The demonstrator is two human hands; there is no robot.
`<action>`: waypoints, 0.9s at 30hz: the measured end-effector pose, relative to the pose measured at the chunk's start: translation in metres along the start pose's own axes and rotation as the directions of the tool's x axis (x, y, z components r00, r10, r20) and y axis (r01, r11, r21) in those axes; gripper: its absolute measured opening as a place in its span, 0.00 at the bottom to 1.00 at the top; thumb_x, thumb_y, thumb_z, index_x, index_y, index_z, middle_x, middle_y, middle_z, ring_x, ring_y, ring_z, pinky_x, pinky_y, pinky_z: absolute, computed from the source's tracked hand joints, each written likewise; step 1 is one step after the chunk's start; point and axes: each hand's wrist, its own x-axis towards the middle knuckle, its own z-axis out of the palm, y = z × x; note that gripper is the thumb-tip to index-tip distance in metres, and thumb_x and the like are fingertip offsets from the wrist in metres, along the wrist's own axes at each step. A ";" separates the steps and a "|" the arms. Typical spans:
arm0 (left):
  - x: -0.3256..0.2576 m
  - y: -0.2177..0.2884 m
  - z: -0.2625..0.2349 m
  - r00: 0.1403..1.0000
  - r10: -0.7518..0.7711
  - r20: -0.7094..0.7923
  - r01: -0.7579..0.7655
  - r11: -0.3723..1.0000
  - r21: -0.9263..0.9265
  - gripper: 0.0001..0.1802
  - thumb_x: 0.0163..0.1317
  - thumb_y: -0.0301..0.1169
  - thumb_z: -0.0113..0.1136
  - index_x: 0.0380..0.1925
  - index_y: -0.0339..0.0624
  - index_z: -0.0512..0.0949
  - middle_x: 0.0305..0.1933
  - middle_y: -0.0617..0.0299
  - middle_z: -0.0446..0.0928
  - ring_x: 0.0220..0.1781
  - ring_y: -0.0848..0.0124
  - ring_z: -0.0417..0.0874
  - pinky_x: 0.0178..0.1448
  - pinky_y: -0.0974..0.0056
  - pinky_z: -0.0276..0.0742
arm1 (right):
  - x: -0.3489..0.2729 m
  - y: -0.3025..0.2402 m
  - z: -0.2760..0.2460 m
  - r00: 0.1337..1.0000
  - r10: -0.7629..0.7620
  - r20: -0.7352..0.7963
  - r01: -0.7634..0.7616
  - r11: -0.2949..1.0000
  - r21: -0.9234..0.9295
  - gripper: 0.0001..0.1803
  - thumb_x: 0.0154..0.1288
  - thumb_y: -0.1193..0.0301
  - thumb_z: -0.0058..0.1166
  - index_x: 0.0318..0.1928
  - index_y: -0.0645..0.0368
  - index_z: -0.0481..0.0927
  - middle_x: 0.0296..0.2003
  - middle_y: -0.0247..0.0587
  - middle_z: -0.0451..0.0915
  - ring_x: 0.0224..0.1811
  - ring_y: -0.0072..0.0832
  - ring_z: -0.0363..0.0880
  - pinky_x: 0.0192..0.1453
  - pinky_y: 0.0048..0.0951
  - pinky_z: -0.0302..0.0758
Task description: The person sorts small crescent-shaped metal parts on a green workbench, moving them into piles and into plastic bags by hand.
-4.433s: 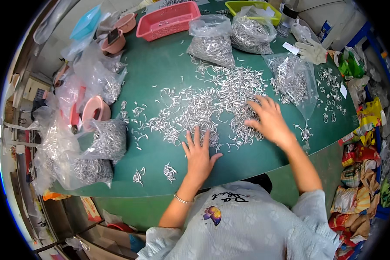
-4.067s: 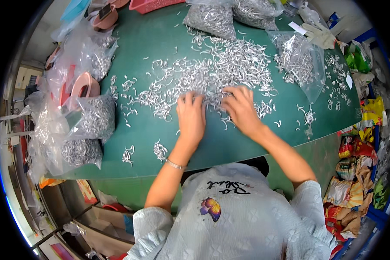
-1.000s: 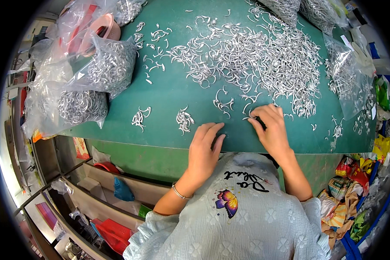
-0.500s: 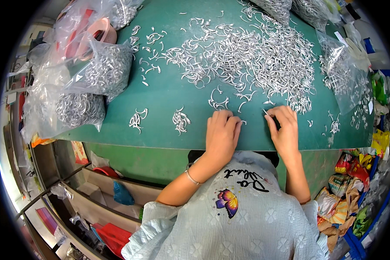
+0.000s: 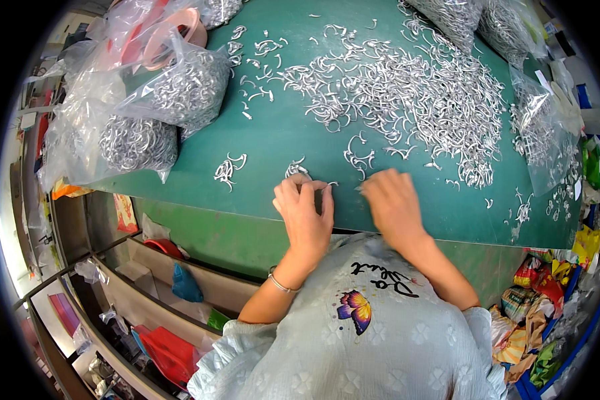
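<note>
My left hand rests low over the table beside a small pile of silver curved metal pieces. Its fingers are bent and drawn together, and what they hold, if anything, is hidden. One curved piece shows at its fingertips. Blurred by motion, my right hand is just right of it, above the table, with a tiny light bit by its fingers that I cannot make out. Beyond the hands lie a loose cluster of curved pieces and the large spread heap. Another small pile sits farther left.
Clear plastic bags full of silver pieces stand at the green table's left, with a pink basin behind. More filled bags are at the back right, and another bag lies at the right. Shelving runs below the left side; colourful packets lie lower right.
My left hand has moved left to the small pile. My right hand has also moved left, away from the big heap, and is now blurred. The whole view has shifted slightly.
</note>
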 end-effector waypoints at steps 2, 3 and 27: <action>-0.001 0.002 0.001 1.000 -0.019 0.022 0.019 1.000 0.000 0.12 0.54 0.26 0.67 0.38 0.42 0.77 0.46 0.54 0.69 0.48 0.56 0.69 0.50 0.53 0.61 | 0.006 -0.009 0.009 1.000 -0.015 -0.010 0.016 0.984 0.179 0.08 0.54 0.77 0.54 0.37 0.60 0.78 0.36 0.40 0.75 0.40 0.36 0.73 0.42 0.36 0.68; -0.002 0.002 0.000 0.999 -0.036 0.017 0.036 0.999 -0.010 0.12 0.54 0.25 0.67 0.39 0.42 0.77 0.46 0.54 0.70 0.49 0.56 0.68 0.52 0.54 0.61 | 0.008 -0.012 0.013 1.000 -0.029 -0.010 0.030 0.962 0.270 0.07 0.55 0.77 0.53 0.37 0.61 0.78 0.36 0.41 0.75 0.39 0.36 0.73 0.42 0.36 0.68; -0.012 0.009 -0.008 0.991 0.120 0.058 -0.098 0.952 -0.290 0.12 0.54 0.15 0.62 0.39 0.36 0.77 0.41 0.51 0.74 0.43 0.54 0.76 0.47 0.58 0.74 | -0.024 0.024 -0.033 0.930 0.362 -0.058 -0.356 0.930 0.095 0.05 0.59 0.79 0.60 0.36 0.63 0.79 0.32 0.44 0.77 0.38 0.41 0.75 0.44 0.36 0.68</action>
